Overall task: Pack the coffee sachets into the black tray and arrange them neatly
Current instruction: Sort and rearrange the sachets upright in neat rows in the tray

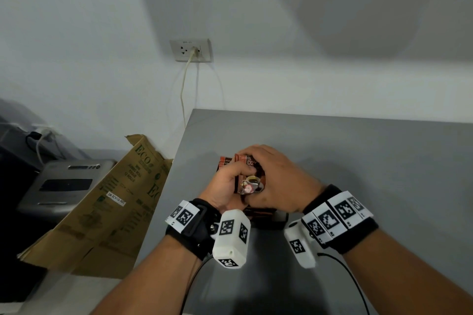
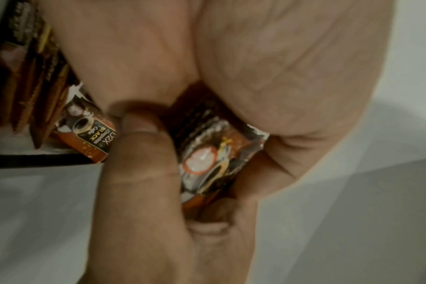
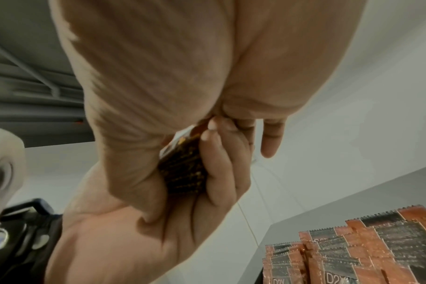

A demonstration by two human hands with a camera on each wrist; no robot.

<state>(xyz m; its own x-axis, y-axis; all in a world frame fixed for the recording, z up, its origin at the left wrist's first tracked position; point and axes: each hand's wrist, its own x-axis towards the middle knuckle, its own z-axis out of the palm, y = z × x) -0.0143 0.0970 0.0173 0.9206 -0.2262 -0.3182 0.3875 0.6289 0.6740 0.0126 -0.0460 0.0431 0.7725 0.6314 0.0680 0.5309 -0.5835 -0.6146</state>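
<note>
While gripped: sachets [image 1: 249, 176], both hands.

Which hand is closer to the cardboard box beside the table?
Left. The left hand holds the coffee sachets on the side toward the cardboard box; the right hand grips them from the far side, over the grey table.

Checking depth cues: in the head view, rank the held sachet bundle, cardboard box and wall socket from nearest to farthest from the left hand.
1. sachet bundle, gripped in the left hand
2. cardboard box, left, off the table
3. wall socket, up on the wall
</note>
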